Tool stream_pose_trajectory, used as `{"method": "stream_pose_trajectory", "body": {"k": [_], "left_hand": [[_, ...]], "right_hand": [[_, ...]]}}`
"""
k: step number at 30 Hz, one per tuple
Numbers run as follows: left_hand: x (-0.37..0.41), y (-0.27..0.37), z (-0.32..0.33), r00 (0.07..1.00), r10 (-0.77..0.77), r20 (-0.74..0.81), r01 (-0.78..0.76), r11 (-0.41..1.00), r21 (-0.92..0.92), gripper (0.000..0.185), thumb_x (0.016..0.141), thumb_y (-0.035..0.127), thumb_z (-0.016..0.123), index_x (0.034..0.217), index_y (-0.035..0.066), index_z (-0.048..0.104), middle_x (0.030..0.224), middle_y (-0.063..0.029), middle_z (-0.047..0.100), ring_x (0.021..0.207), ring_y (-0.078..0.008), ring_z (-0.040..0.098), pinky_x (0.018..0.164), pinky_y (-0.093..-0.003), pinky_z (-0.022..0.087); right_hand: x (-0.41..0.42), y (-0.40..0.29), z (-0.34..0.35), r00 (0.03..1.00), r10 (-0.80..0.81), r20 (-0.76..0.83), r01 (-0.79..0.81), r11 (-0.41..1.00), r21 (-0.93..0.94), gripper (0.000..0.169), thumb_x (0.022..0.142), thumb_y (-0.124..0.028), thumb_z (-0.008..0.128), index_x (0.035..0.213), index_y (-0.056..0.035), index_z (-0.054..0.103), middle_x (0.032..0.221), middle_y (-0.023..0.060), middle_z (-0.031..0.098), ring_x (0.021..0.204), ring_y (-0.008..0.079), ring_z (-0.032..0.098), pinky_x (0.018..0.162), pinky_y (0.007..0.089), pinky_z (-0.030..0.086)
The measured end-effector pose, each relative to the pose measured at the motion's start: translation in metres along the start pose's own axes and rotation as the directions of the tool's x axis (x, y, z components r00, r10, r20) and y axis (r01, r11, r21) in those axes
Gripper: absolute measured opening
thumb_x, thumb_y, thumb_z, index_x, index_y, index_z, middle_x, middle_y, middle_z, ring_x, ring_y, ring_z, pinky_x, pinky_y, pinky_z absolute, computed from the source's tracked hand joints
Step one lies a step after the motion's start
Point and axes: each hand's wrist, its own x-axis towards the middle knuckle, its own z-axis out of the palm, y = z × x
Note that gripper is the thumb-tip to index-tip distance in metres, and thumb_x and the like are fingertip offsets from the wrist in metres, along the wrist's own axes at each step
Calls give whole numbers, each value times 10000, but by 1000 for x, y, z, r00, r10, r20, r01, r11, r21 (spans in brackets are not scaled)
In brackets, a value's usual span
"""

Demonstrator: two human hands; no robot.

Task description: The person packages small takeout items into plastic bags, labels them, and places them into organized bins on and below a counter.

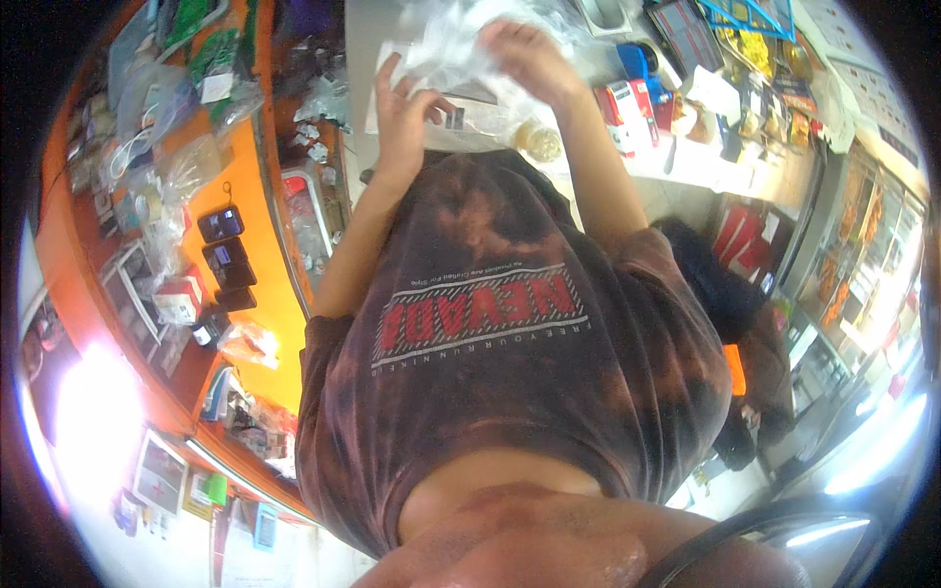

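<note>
My left hand is above the near left part of the work table, its fingers apart and partly bent. Beside its fingertips lies clear plastic film, bunched and blurred. Over the right side of that film is my right hand; its bent fingers are blurred, and their hold on the film is unclear. A flat white package with a dark printed patch lies just below the hands. Close to my right forearm sits a round, pale yellow item, partly under clear plastic.
To the right are a red and white box, a blue tool, a metal tray and a blue basket. An orange counter on the left bears a phone, dark flat cases and plastic bags.
</note>
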Motion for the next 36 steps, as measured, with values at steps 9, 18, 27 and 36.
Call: {"method": "stream_pose_trajectory", "body": {"k": [9,18,27,36], "left_hand": [[-24,11,26,963,37,266,-77,987,140,617,940,-33,550,1512,18,324,1339,-247,658,837,-159,662,759,-272,508],[-31,51,-11,991,81,103,-103,966,238,539,978,1,570,1461,-2,332,1119,-230,721,865,-184,666,865,-327,524],[-60,38,-4,940,99,327,-192,945,264,582,981,-12,567,1513,45,340,1107,-208,743,881,-165,699,744,-320,535],[-71,63,19,664,206,718,-745,253,617,893,823,108,730,1596,67,284,1301,-190,652,1331,-336,540,1155,-396,383]], "right_hand": [[18,160,-19,993,-56,-102,-92,165,-982,397,977,-296,563,1188,-2,727,1035,249,746,970,352,740,874,439,582],[-110,51,30,998,-58,2,-18,-348,-937,432,873,-241,698,1259,-63,620,1280,198,630,1010,336,689,912,514,524],[-162,5,21,983,18,-184,-170,486,-857,394,891,-260,693,1093,79,686,1076,262,715,946,413,716,795,488,568],[-148,51,60,924,-152,-351,-30,886,-462,302,945,-269,713,917,29,751,764,200,726,731,247,735,688,401,540]]}}
